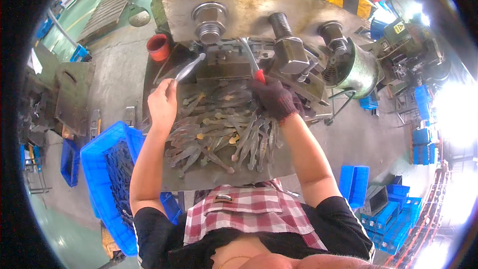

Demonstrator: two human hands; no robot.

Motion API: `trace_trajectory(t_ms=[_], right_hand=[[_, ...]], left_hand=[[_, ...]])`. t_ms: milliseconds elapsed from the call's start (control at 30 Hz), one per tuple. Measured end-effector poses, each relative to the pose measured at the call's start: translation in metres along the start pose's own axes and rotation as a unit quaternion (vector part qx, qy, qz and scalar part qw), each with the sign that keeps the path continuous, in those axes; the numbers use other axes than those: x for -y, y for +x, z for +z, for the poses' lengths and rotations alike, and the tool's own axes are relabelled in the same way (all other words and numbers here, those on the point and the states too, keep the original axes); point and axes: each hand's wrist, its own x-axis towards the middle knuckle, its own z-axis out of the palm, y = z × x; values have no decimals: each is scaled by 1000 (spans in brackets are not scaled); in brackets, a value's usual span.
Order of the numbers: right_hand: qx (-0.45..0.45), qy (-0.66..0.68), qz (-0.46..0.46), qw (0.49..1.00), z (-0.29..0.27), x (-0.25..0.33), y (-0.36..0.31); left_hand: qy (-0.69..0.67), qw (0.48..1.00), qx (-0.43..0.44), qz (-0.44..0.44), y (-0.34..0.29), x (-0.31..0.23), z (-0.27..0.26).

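My bare left hand [163, 103] is closed on one end of a flat, grey metal blank [190, 67] with a knobbed tip. The blank points up and to the right, in front of the press. My right hand [274, 98], in a dark knitted glove, grips a red-handled metal tool [251, 58]. Its shank reaches up under the press head; its far end is hard to make out, so the exact kind cannot be told. Below and between both hands, a pile of similar metal blanks [219, 130] covers the work table [194, 183].
The press head [249, 12], with large bolts and yellow-black stripes, hangs over the work. A red cup [158, 47] stands at the table's far left. Left of me is a blue crate [92, 147] of dark parts. A drum-shaped fan [356, 69] stands right; blue bins [353, 184] sit lower right.
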Motion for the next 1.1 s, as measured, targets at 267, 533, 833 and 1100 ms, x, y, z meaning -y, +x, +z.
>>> trace_trajectory(t_ms=[267, 533, 833, 1100], right_hand=[[114, 133, 19, 984, -15, -19, -71], [325, 323, 72, 886, 1, -23, -101], [223, 267, 42, 937, 0, -17, -100], [178, 256, 48, 949, 11, -31, -96]], left_hand=[[-137, 976, 155, -64, -9, 11, 7], [103, 896, 58, 428, -4, -3, -4], [229, 917, 324, 46, -12, 40, 6], [199, 909, 364, 36, -3, 36, 25]])
